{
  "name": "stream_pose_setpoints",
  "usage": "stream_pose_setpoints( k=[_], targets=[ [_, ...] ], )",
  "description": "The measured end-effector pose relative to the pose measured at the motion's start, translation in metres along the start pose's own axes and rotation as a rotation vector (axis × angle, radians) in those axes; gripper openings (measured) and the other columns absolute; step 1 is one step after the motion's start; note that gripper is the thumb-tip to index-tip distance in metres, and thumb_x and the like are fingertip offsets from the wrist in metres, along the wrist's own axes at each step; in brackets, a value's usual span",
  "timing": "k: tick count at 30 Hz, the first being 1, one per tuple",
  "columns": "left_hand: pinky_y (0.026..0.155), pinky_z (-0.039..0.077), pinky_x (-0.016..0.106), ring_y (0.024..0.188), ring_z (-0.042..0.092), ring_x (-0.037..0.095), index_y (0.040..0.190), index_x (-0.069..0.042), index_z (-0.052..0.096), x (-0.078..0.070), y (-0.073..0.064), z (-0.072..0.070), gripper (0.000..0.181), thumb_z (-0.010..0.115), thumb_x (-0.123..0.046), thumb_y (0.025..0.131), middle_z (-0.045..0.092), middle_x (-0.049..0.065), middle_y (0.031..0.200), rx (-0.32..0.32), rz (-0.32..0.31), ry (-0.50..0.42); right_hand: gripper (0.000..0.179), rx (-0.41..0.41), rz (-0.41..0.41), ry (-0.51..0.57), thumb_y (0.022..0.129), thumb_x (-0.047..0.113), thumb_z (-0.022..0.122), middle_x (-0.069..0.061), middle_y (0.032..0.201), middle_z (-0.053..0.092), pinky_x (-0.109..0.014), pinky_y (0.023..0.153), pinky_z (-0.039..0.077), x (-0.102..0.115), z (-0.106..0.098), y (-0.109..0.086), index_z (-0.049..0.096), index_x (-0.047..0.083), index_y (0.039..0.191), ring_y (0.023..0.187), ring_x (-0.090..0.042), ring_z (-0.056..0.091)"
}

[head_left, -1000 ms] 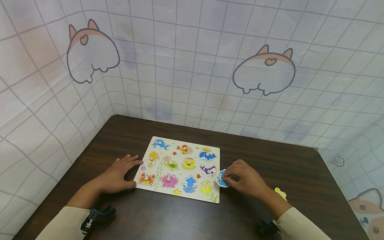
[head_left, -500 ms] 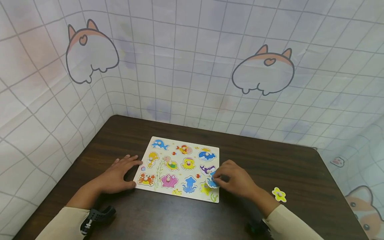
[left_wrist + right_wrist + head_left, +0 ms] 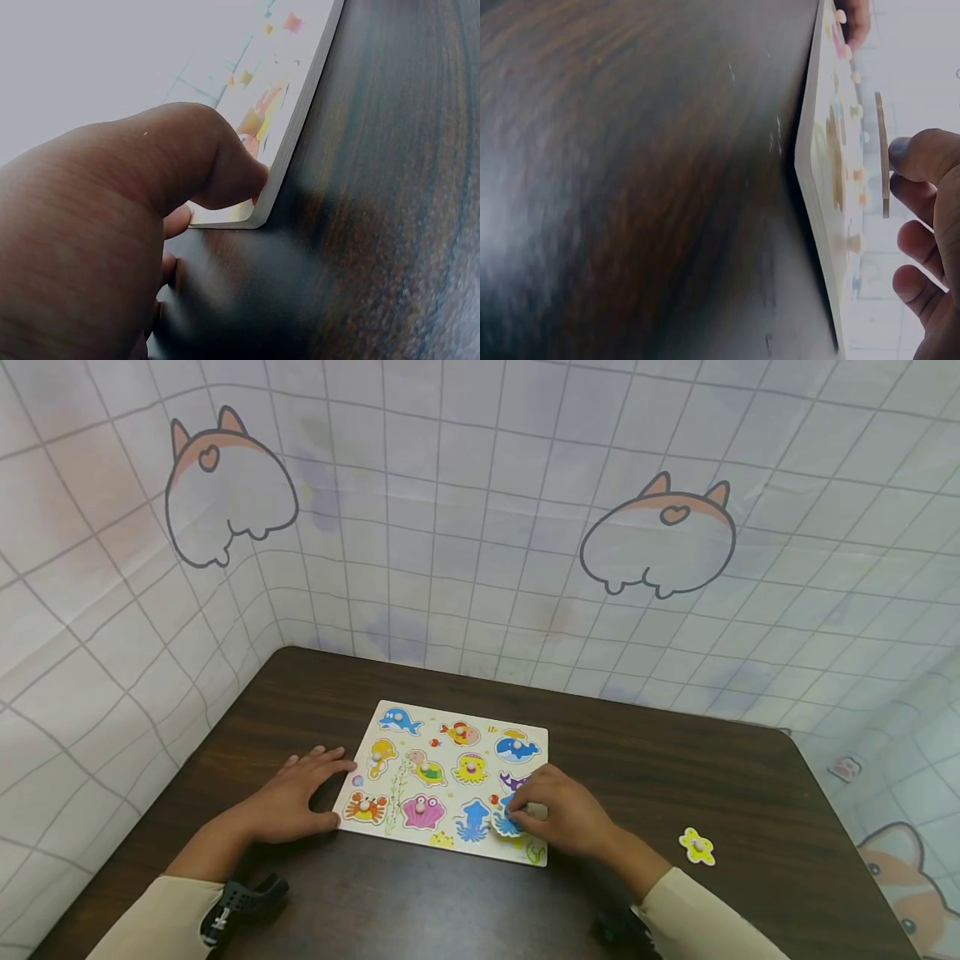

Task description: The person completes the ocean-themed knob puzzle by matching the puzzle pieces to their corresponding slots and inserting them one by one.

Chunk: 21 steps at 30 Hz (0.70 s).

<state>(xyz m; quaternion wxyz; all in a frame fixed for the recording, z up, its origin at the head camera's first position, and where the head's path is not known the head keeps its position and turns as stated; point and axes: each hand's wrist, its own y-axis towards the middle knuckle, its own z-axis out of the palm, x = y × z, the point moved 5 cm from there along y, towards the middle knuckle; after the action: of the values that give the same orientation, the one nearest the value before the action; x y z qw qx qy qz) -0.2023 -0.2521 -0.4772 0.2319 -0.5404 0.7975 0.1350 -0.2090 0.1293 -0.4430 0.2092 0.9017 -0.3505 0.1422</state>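
Note:
A wooden knob puzzle board (image 3: pixel 487 745) with sea-animal pictures lies on the table. My left hand (image 3: pixel 296 797) rests at its left edge, fingers spread; in the left wrist view the thumb (image 3: pixel 225 161) lies over the board's corner. By its knob, my right hand (image 3: pixel 566 810) pinches a blue squid puzzle piece (image 3: pixel 505 825) between thumb and fingertips. In the head view this piece overlaps the board just right of the printed squid recess (image 3: pixel 472 821), covering the starfish recess. The right wrist view shows the held piece (image 3: pixel 883 154) edge-on, apart from the board's surface.
A yellow starfish piece (image 3: pixel 697 846) with a knob lies on the dark wooden table (image 3: pixel 420 910), right of the board. Several knobbed pieces, among them a crab (image 3: pixel 366 807) and a pink shell (image 3: pixel 423 812), sit in the board. A grid-patterned cloth (image 3: pixel 465 527) stands behind the table.
My right hand has moved left with the squid piece, from beside the board's right edge to over the board. The starfish piece has come into full view. My left hand has stayed put.

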Motion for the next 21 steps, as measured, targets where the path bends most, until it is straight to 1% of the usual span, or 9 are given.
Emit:
stream_pose_setpoints(
  k=[5,10,17,21],
  targets=[
    [0.116,0.011,0.072,0.149,0.022,0.051,0.148,-0.016,0.052,-0.003,0.0,-0.002,0.076,0.08,-0.035,0.081,0.037,0.021,0.16,-0.005,0.008,0.0,0.007,0.005,-0.015,-0.001,0.09,0.022,0.082,0.017,0.099,0.068,-0.032,0.087,0.055,0.003,0.006,0.004,0.079,0.024,0.096,0.101,-0.006,0.057],
    [0.116,0.01,0.071,0.149,0.021,0.051,0.149,-0.016,0.052,-0.004,0.0,-0.002,0.076,0.081,-0.035,0.081,0.037,0.021,0.16,0.0,0.002,-0.004,0.007,0.01,-0.031,-0.005,0.089,0.021,0.082,0.017,0.097,0.069,-0.031,0.085,0.054,0.007,0.011,0.008,0.079,0.023,0.095,0.099,-0.006,0.056],
    [0.117,0.01,0.071,0.149,0.021,0.051,0.149,-0.016,0.051,-0.003,0.0,-0.002,0.076,0.081,-0.034,0.081,0.036,0.021,0.16,0.0,-0.005,-0.003,0.006,0.051,-0.009,-0.012,0.091,0.024,0.081,0.018,0.095,0.069,-0.032,0.09,0.054,0.014,0.017,0.016,0.08,0.022,0.097,0.101,-0.007,0.057],
    [0.116,0.01,0.072,0.149,0.021,0.051,0.148,-0.016,0.052,-0.004,0.0,-0.002,0.076,0.081,-0.034,0.08,0.036,0.021,0.16,0.0,-0.007,-0.006,0.006,0.051,-0.03,-0.006,0.091,0.024,0.081,0.018,0.095,0.07,-0.032,0.09,0.053,0.019,0.019,0.02,0.08,0.022,0.096,0.101,-0.008,0.057]
  ],
)
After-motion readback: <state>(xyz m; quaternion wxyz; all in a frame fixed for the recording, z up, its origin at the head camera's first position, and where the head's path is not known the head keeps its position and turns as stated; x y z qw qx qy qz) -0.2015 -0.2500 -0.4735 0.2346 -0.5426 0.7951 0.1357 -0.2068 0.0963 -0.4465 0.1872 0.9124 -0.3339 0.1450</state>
